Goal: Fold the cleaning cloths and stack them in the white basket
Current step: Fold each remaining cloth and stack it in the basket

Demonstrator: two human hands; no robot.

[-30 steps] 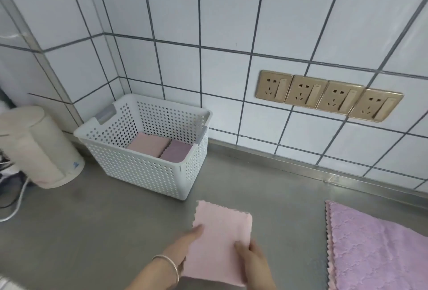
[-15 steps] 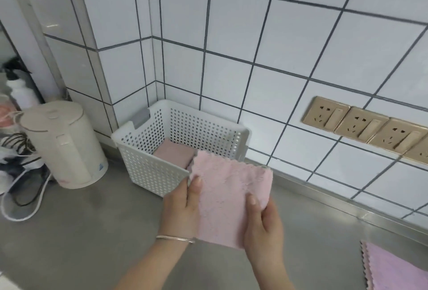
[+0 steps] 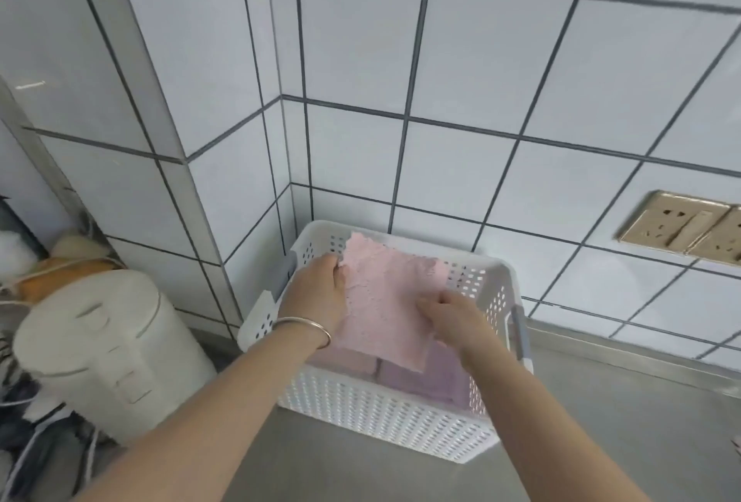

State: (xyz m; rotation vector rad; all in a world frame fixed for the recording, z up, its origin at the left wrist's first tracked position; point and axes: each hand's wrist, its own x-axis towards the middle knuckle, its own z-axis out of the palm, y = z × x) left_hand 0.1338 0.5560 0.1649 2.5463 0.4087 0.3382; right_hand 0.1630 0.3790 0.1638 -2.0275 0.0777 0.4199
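A folded light pink cloth [image 3: 383, 301] hangs over the open top of the white perforated basket [image 3: 385, 417], which stands on the steel counter in the tiled corner. My left hand [image 3: 318, 293], with a bangle on the wrist, grips the cloth's left edge. My right hand [image 3: 453, 317] pinches its right edge. Inside the basket lie a folded pink cloth [image 3: 347, 361] on the left and a folded purple cloth [image 3: 433, 379] on the right, both partly hidden under the held cloth.
A cream electric kettle [image 3: 100, 353] stands left of the basket, with cables and clutter [image 3: 24, 413] behind it. Gold wall sockets [image 3: 677, 227] sit on the tiled wall at right. Bare steel counter [image 3: 601, 441] stretches right of the basket.
Both hands carried the folded pink cloth from the counter up and forward, and it is now over the basket. The view turned left, and the purple cloth on the counter left the frame.
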